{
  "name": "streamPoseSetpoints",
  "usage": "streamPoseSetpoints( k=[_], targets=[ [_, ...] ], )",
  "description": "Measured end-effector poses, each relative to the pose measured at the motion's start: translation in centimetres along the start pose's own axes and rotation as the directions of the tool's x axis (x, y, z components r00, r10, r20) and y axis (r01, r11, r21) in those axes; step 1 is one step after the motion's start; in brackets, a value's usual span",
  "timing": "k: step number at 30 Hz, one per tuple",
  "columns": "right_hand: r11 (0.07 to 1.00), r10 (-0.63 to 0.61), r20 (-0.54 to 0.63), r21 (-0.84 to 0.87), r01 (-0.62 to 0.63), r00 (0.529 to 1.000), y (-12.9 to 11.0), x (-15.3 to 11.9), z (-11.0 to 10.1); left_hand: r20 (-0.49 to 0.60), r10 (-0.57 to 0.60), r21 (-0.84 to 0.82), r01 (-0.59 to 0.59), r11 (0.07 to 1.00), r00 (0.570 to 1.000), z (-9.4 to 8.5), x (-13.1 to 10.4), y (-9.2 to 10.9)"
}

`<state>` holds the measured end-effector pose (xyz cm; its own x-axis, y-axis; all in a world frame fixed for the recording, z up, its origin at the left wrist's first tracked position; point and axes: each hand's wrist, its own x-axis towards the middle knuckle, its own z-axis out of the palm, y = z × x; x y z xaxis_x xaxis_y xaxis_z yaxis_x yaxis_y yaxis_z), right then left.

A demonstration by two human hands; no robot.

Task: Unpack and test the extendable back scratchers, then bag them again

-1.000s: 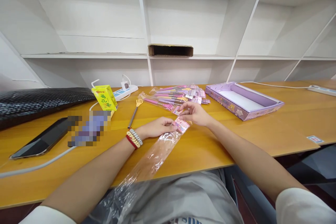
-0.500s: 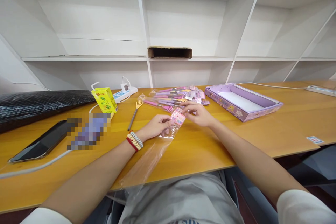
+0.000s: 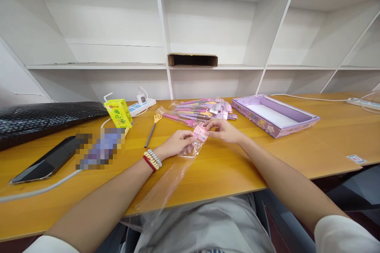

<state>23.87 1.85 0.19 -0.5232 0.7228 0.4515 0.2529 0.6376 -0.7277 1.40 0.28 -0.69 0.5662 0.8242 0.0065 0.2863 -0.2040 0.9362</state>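
My left hand is closed on the left side of a pink printed card, thumb on top. A long clear plastic bag trails from the card toward the table's front edge. From the other side, my right hand pinches the card's right edge between thumb and fingers. Left of my hands lies an unwrapped back scratcher with a yellow hand-shaped head and a dark handle. Just beyond my hands is a pile of bagged back scratchers in pink, purple and yellow with pink cards.
A shallow purple box stands at the right. On the left are a yellow drink carton, a black phone, a blurred-out item, a power strip and a black bag. Shelves rise behind, holding a cardboard box.
My right hand has moved slightly down and left, its fingers now closed on the card's right edge. The left hand has barely moved.
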Motion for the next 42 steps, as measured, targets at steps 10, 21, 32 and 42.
streamPoseSetpoints(
  k=[10, 21, 32, 42],
  targets=[
    [0.993, 0.053, 0.046, 0.106, -0.058, 0.998, 0.3, 0.2, 0.0, 0.031, -0.007, 0.062, 0.005, 0.998, 0.999, 0.3, -0.5, 1.1],
    [0.965, 0.260, -0.457, 0.089, -0.247, 0.851, 1.4, 0.2, -4.7, -0.120, -0.002, 0.151, 0.020, 0.988, 0.993, -0.2, -0.2, 0.7],
    [0.218, 0.535, -0.644, -0.520, -0.826, 0.547, 6.2, -3.2, -12.1, -0.171, 0.024, 0.256, 0.021, 0.966, 0.985, -0.8, -0.1, 0.5],
    [0.172, 0.449, -0.752, -0.458, -0.872, 0.483, 7.0, -3.7, -11.5, -0.123, 0.065, 0.310, -0.024, 0.951, 0.990, -0.9, 0.0, 0.2]
  ],
)
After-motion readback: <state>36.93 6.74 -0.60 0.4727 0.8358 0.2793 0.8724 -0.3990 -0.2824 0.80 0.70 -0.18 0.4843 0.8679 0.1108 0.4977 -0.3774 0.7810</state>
